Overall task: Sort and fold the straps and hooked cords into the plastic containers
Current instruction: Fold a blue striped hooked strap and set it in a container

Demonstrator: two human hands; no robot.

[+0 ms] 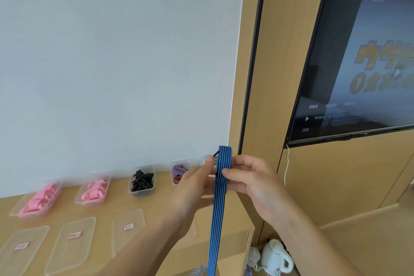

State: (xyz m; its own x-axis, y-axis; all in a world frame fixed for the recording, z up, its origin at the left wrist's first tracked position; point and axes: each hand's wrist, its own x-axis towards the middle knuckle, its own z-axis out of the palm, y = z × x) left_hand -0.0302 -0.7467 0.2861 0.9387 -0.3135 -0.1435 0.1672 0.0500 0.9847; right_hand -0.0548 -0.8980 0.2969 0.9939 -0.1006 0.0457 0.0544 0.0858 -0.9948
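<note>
Fingers (226, 173) of your right hand (253, 182) and your left hand (192, 188) pinch the folded top of the blue striped strap (218, 208) above the bench's (107, 210) right end; its tail hangs down; filled containers (142, 182) line the back edge.

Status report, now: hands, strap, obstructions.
Left hand and right hand both pinching the blue striped strap, folded over at top, tail hanging down. Containers on the desk, uncovered. Nothing in the way.
</note>
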